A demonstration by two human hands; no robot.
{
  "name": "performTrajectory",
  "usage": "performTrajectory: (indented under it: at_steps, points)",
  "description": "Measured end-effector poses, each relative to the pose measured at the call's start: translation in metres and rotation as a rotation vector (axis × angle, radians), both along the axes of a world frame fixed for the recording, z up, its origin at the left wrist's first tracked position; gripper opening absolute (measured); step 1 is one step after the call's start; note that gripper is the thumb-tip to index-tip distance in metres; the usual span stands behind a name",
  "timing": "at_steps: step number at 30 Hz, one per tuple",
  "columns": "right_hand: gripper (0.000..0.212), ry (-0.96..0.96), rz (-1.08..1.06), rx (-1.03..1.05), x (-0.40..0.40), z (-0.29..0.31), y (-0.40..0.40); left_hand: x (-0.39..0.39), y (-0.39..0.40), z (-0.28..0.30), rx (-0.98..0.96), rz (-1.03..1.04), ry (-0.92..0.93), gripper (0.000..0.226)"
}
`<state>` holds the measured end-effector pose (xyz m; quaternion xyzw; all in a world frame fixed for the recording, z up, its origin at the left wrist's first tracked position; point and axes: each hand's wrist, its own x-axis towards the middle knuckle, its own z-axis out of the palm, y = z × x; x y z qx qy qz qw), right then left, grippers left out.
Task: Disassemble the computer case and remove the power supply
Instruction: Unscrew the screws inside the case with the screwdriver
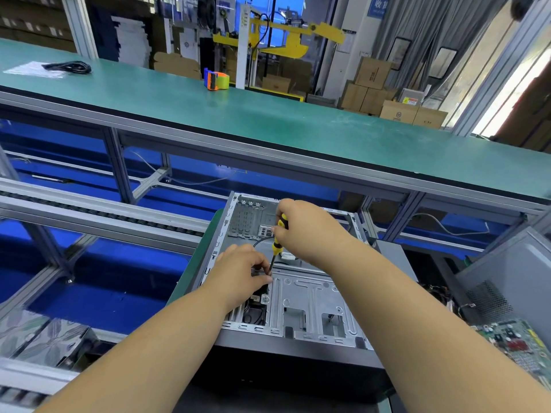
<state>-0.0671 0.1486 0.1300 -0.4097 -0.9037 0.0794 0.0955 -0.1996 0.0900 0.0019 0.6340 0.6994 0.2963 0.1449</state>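
Head view: open grey sheet-metal computer case [310,296] lies on its side before the person. Right hand [301,231] grips yellow-and-black screwdriver [278,234]; left hand [244,269] pinches its shaft at the tip. Risk: tip slips, striking fingers or black cable [261,241]. Power supply not discernible.

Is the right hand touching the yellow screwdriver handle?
Touching. The head view shows the right hand with fingers curled around the yellow screwdriver handle, no gap visible.
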Motion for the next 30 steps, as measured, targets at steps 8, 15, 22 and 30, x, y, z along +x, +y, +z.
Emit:
performTrajectory:
  at_steps: [8,15,22,30]
  points:
    - [0.028,-0.070,-0.023,0.101,0.0028,0.0010,-0.0015,0.0001,-0.0006,0.0010,0.004,-0.003,0.006,0.012]
    - [0.013,-0.040,0.030,0.019,0.0004,0.0027,0.0000,0.0004,-0.0006,0.0009,0.010,-0.002,0.006,0.014]
    - [0.013,0.011,0.029,-0.078,-0.0018,0.0026,-0.0029,0.0003,-0.0002,0.0012,0.006,-0.002,0.012,0.015]
    - [0.038,-0.157,-0.026,0.133,-0.0038,0.0045,-0.0029,0.0004,-0.0016,0.0021,0.001,-0.002,0.006,0.013]
